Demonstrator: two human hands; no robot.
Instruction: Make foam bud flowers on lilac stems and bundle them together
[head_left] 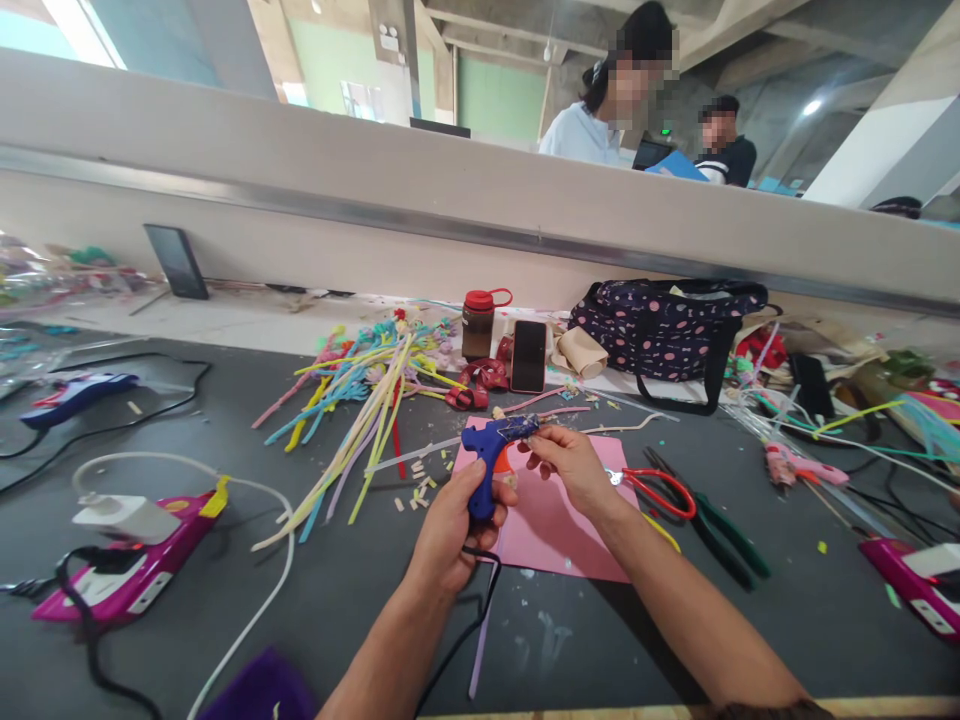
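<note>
My left hand (pixel 450 530) is wrapped round the handle of a blue glue gun (pixel 495 450), whose nozzle points right above a pink sheet (pixel 555 520). My right hand (pixel 574 465) is closed in a pinch right at the gun's tip, holding something too small to make out. Both hands hover over the pink sheet on the dark table. Red-handled scissors (pixel 660 490) lie just right of my right hand.
A pile of coloured pipe cleaners (pixel 367 400) lies to the left. A jar with a red lid (pixel 478 322), a phone (pixel 529 355) and a dotted bag (pixel 667 330) stand behind. Green pliers (pixel 720 530) and pink glue guns (pixel 127 570) lie at the sides. Two people sit beyond the partition.
</note>
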